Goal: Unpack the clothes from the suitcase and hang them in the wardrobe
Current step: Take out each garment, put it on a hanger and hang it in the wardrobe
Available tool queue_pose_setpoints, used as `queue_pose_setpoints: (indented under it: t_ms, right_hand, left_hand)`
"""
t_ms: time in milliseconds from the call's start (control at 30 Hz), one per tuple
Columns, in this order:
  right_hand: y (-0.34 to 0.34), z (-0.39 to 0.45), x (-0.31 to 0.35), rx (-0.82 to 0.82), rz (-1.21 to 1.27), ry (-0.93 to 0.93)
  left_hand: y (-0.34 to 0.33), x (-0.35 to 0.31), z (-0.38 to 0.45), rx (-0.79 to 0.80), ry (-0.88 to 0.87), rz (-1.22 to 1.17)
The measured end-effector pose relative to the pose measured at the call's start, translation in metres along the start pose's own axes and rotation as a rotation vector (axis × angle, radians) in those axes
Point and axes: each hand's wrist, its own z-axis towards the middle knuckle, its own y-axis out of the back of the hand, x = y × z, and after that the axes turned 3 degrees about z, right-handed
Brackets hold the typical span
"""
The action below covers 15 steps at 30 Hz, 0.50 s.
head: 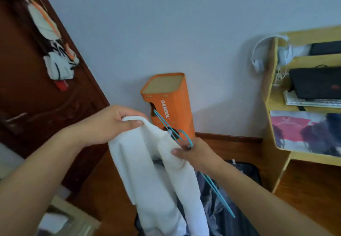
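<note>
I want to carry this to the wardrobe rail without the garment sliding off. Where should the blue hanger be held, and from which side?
Probably at the neck just under the hook, from above on the right, where the right hand already pinches the blue hanger. Its arms slope away from there, and the white garment drapes over one, its edge held by the left hand.
</note>
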Motion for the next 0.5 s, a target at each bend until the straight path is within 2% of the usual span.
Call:
queue_pose_setpoints:
  t_ms: [100,200,267,333,400,467,500]
  right_hand:
    - [0.008,0.006,0.034,-0.057,-0.010,0.076]
    - [0.020,0.008,0.088,-0.072,-0.271,0.188]
    - [0.014,0.007,0.127,-0.074,-0.428,0.331]
    - [0.001,0.008,0.154,-0.051,-0.540,0.412]
    - [-0.013,0.012,0.164,-0.025,-0.598,0.420]
    - [-0.026,0.010,0.168,0.007,-0.653,0.437]
    - [-0.030,0.008,0.168,0.022,-0.678,0.449]
  left_hand:
    - [0.028,0.018,-0.036,-0.116,0.040,0.001]
    - [0.043,0.046,-0.054,-0.218,0.126,0.024]
    - [0.033,0.065,-0.054,-0.387,0.182,0.263]
    - [0.002,0.073,-0.050,-0.675,0.209,0.535]
    - [-0.042,0.064,-0.043,-0.845,0.153,0.340]
    - [-0.074,0.053,-0.034,-0.833,0.078,0.082]
    - [-0.085,0.053,-0.031,-0.810,0.064,0.063]
